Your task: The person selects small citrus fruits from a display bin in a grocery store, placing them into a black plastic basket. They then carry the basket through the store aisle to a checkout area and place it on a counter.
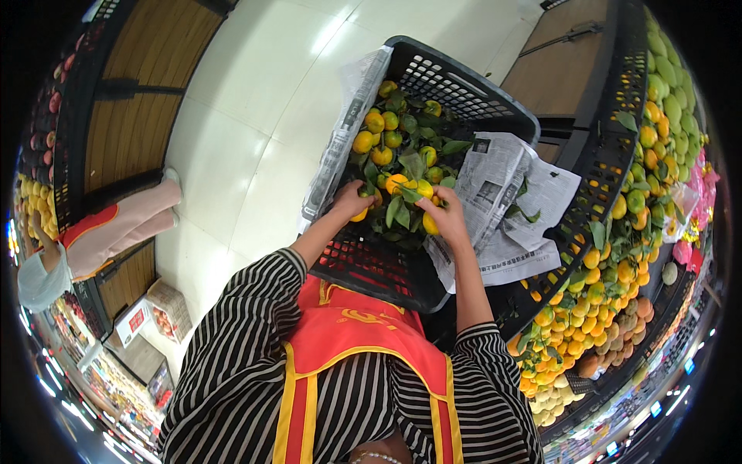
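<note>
A black plastic crate (493,93) stands tilted before me, holding several leafy mandarins (381,155) in its lower part. Inside it, my left hand (352,200) grips a mandarin (377,199) at the left of the pile, fingertips partly hidden by fruit and leaves. My right hand (445,216) closes around another mandarin (437,200), its thumb against green leaves (400,211). More yellow-orange mandarins (396,183) lie between both hands. Newspaper sheets (498,191) drape over the crate's right side, and another newspaper (353,124) lines its left wall.
On the right, a black perforated display edge (606,168) borders heaped mandarins (597,290) and green fruit (672,110). Pale floor tiles (249,127) lie to the left. Beyond them, a person (116,238) stands at a wooden fruit stand (145,75). A carton (168,310) sits nearby.
</note>
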A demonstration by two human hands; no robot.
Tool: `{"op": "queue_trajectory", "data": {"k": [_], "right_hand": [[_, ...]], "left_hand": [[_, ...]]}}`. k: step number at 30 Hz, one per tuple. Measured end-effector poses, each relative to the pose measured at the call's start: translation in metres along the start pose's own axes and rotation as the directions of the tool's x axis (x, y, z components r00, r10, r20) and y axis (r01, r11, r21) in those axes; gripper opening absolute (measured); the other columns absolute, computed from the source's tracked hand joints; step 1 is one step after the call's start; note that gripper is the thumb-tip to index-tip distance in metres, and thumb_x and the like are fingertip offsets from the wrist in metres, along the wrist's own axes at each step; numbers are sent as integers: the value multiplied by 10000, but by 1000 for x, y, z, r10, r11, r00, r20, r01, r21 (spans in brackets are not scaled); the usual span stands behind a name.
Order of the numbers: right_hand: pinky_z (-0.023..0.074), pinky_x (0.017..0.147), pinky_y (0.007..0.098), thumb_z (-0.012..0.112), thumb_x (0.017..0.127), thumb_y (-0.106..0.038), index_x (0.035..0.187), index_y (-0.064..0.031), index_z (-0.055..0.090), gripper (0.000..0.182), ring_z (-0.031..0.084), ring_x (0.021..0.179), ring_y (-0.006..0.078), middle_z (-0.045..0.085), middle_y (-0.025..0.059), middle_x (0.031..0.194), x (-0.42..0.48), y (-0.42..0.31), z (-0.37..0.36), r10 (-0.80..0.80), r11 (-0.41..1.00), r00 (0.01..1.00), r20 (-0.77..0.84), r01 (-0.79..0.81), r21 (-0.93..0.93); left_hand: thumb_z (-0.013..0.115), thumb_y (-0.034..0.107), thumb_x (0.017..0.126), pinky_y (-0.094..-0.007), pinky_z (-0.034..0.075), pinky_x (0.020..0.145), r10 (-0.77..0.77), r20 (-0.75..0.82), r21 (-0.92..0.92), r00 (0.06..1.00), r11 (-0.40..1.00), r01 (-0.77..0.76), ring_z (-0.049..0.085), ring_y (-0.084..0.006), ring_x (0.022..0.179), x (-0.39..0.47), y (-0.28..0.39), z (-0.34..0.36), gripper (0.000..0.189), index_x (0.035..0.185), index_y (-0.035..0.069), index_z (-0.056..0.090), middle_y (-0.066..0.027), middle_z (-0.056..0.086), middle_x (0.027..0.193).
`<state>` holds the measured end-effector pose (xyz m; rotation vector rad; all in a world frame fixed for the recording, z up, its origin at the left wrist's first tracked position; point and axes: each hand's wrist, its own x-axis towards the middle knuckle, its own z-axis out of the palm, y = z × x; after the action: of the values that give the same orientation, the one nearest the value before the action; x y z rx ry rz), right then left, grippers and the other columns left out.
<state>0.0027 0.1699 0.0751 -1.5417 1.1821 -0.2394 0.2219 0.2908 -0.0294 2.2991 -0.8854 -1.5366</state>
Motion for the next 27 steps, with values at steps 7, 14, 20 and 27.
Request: {"op": "queue_trajectory", "data": {"k": [7,14,20,27], "right_hand": [[436,839,252,648,876,-207,1195,-39,580,366,551,947,107,599,9,1077,-70,-58,-36,153,630,987,45,-133,765],[486,894,345,574,905,-245,1271,-13,498,440,596,1047,195,595,88,1182,-159,-78,-91,67,420,995,-80,45,907],[474,913,346,525,922,-216,1300,-8,464,435,578,1079,193,577,89,1216,-254,-68,-140,130,437,915,-382,293,850],[497,867,317,557,907,-216,1250,-24,500,398,594,1043,188,594,93,1175,-362,-5,-160,391,247,732,-558,500,830]], "left_hand": [[681,193,856,-263,512,590,141,260,-611,955,790,50,617,-134,802,-82,73,-46,438,1202,-9,504,-62,614,985],[634,178,883,-272,510,566,382,359,-694,852,719,-30,599,-126,681,-161,170,-51,346,1176,42,512,-42,593,968],[633,153,878,-246,517,593,570,402,-661,717,722,-203,599,-120,760,-228,276,-14,346,1190,43,530,-50,600,1009],[652,184,868,-262,498,675,700,575,-497,424,710,-499,578,-118,853,-269,368,111,399,1218,41,524,-37,588,1024]]}}
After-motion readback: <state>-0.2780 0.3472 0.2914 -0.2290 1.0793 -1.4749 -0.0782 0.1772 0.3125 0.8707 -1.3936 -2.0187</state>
